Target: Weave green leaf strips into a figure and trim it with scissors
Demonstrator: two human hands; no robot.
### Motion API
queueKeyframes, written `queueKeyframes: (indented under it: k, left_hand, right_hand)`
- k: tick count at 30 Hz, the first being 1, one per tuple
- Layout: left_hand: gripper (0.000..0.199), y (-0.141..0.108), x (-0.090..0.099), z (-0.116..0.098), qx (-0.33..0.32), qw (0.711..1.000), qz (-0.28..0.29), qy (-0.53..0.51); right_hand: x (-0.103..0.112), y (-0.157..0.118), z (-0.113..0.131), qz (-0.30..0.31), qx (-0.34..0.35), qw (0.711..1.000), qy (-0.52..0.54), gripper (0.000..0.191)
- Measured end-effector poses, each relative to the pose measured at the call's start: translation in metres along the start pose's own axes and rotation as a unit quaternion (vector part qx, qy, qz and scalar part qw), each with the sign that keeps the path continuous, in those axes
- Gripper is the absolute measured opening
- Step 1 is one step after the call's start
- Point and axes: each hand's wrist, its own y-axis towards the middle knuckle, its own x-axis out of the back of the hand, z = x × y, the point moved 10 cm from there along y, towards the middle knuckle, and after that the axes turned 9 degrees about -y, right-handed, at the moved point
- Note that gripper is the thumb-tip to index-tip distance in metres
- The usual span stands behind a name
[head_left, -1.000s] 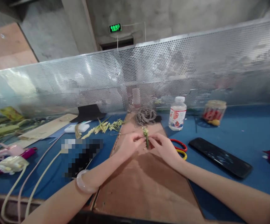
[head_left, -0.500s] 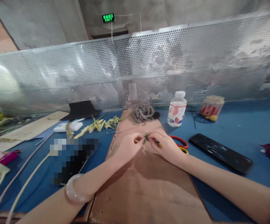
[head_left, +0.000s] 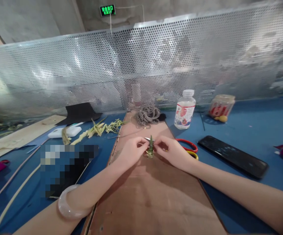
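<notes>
Between my two hands a small green piece of folded leaf strip [head_left: 151, 143] stands with a pointed tip up and pale ends at its base. My left hand [head_left: 134, 149] pinches its left side with thumb and forefinger. From the other side my right hand [head_left: 172, 151] pinches it too, fingers curled. Under and behind my right hand lies a pair of scissors [head_left: 187, 143] with red and yellow handles; most of the blades are hidden. Both hands are over a brown wooden board [head_left: 151, 199].
Behind the hands lies a coil of grey cord [head_left: 147, 116]. A clear bottle [head_left: 184, 111], a jar [head_left: 222, 106] and a black phone [head_left: 233, 156] are to the right. Braided pale leaves [head_left: 99, 129] and a white case [head_left: 65, 132] lie left. A perforated metal screen [head_left: 156, 65] stands behind.
The green leaf piece now points upright and shows more between my fingers, which have moved slightly apart. The camera has tilted down a little.
</notes>
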Motion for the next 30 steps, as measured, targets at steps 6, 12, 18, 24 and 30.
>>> queueKeyframes:
  k: [6, 12, 18, 24, 30]
  left_hand:
    - [0.016, 0.001, 0.002, 0.010, 0.023, 0.999, -0.009, -0.023]
    - [0.017, 0.004, -0.001, 0.021, 0.026, 0.996, 0.000, -0.083]
    - [0.015, 0.002, -0.001, 0.013, 0.033, 0.995, -0.001, -0.090]
    - [0.017, 0.000, -0.002, 0.006, 0.010, 0.995, 0.010, -0.095]
    - [0.017, -0.002, 0.006, -0.007, -0.038, 0.999, -0.018, 0.007]
  right_hand:
    - [0.000, -0.002, -0.001, 0.002, -0.018, 1.000, 0.010, 0.006]
    - [0.003, -0.002, 0.001, -0.019, -0.003, 0.999, 0.028, 0.004]
    - [0.009, -0.005, 0.015, -0.045, 0.059, 0.997, -0.026, 0.009]
    - [0.011, -0.007, 0.024, -0.055, 0.095, 0.993, -0.043, 0.015]
    - [0.012, -0.006, 0.023, -0.056, 0.087, 0.994, -0.042, 0.015]
